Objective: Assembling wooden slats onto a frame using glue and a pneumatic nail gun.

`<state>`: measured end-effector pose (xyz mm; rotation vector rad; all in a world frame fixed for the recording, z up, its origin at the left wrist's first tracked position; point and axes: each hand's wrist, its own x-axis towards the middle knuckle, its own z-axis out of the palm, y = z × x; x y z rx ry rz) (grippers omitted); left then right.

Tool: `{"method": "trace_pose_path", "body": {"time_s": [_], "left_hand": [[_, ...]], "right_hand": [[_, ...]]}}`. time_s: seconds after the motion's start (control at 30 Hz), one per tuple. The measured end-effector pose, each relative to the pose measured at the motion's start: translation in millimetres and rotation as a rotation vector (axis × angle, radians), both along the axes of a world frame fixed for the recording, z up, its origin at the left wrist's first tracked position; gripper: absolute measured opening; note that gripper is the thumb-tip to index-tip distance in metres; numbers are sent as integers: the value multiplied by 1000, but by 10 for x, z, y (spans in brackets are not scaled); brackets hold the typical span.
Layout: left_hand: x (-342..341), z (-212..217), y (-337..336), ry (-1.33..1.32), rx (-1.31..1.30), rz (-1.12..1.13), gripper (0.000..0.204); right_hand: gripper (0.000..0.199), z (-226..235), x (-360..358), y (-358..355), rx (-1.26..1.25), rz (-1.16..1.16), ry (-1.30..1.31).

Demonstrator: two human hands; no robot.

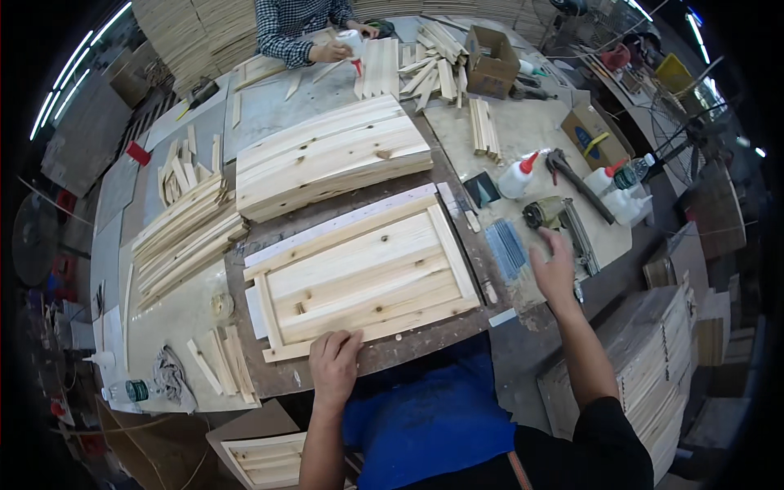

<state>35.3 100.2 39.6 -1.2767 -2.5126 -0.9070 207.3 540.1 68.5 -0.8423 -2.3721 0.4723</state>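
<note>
A framed wooden panel [367, 265] lies flat on the bench in front of me, its thin strips running along the edges of knotty boards. My left hand [335, 357] rests at its near edge, fingers curled together over the front strip. To the right, my right hand [554, 263] reaches out with fingers apart and holds nothing. It is nearest to a nail gun [578, 237] lying on its side; whether the fingertips touch it I cannot tell. Several blue-grey nail strips [506, 250] lie just left of that hand.
Stacked panels [327, 155] stand beyond the work, with wood strips [184, 237] piled left. Glue bottles [518, 175], a hammer [578, 186] and cardboard boxes [492, 65] occupy the right side. Across the bench, a co-worker's hand [331, 52] holds a red-tipped white bottle.
</note>
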Motion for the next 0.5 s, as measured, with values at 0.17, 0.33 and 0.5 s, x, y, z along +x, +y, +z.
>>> {"method": "trace_pose_path", "body": {"time_s": [0.17,0.33,0.5], "left_hand": [[-35,-41,58,9,28,0,31],[-12,-59,71,15,41,19,31],[-22,-72,29,-3,55,37,30]], "right_hand": [[63,-114,414,376,219,-132,-327],[74,-238,295,650,136,-241,-383],[68,33,289,887,16,-191,-447]]}}
